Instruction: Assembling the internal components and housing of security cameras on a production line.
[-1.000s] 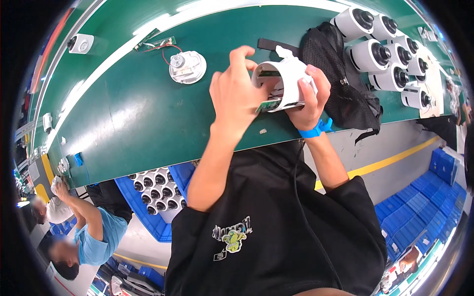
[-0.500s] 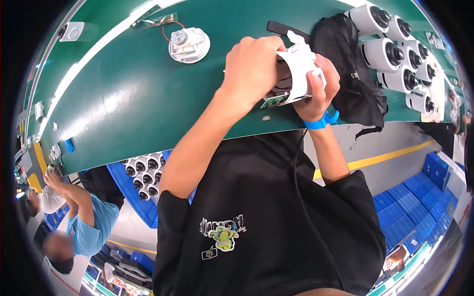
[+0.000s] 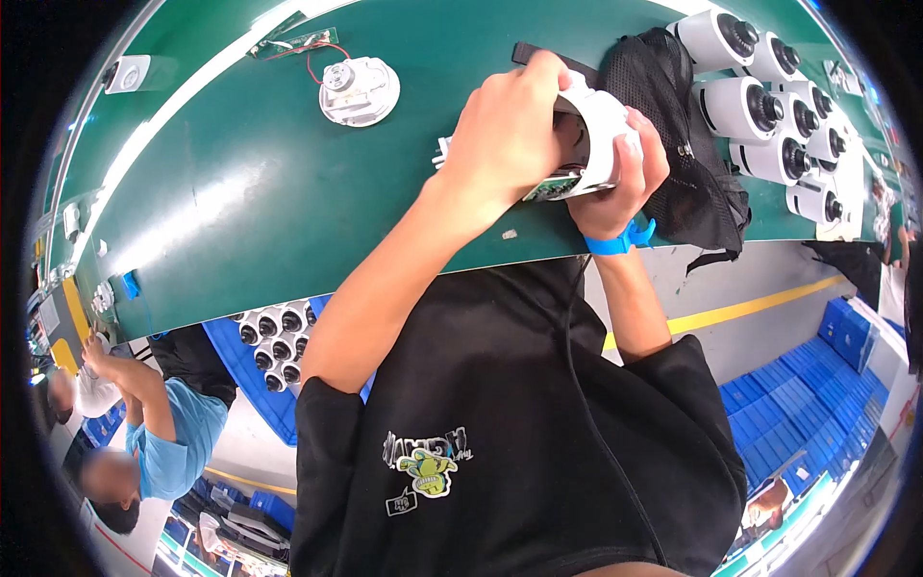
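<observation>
Both my hands hold one white camera housing (image 3: 601,125) above the green table (image 3: 240,192). My right hand (image 3: 630,178), with a blue wrist strap, grips the housing from below and the right. My left hand (image 3: 510,130) covers its left side, fingers curled over the open end. A green circuit board edge (image 3: 550,188) shows under the housing between my hands.
A white round base with red wires (image 3: 358,89) lies at the table's far left-centre. A black mesh bag (image 3: 687,144) sits right of my hands, several white cameras (image 3: 769,106) beyond it. A blue bin of camera parts (image 3: 274,337) stands under the table. Another person (image 3: 144,433) works at lower left.
The view has shifted, so the table and my hands sit higher in the picture. My left hand has slid further over the housing's open end; both hands keep their grip.
</observation>
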Available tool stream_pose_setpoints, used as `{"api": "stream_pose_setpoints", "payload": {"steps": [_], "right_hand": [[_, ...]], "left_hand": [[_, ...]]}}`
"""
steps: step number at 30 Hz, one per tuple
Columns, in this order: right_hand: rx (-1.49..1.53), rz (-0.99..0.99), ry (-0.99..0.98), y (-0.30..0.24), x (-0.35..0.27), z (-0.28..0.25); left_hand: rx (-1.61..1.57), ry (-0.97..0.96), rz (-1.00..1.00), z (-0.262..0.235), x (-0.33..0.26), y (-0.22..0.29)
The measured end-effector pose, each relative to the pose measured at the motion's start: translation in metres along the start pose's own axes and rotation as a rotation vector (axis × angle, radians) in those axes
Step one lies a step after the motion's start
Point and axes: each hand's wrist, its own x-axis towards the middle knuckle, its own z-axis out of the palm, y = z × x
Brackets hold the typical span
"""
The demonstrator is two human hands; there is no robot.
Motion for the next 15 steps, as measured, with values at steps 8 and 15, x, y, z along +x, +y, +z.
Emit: {"api": "stream_pose_setpoints", "payload": {"steps": [8,15], "right_hand": [[0.042,0.001,-0.115,0.002,0.003,-0.003],[0.01,-0.068,-0.13,0.004,0.003,-0.004]], "left_hand": [[-0.118,-0.378,-0.182,-0.034,0.013,-0.002],[-0.018,-0.264,-0.027,-0.021,0.006,-0.014]]}}
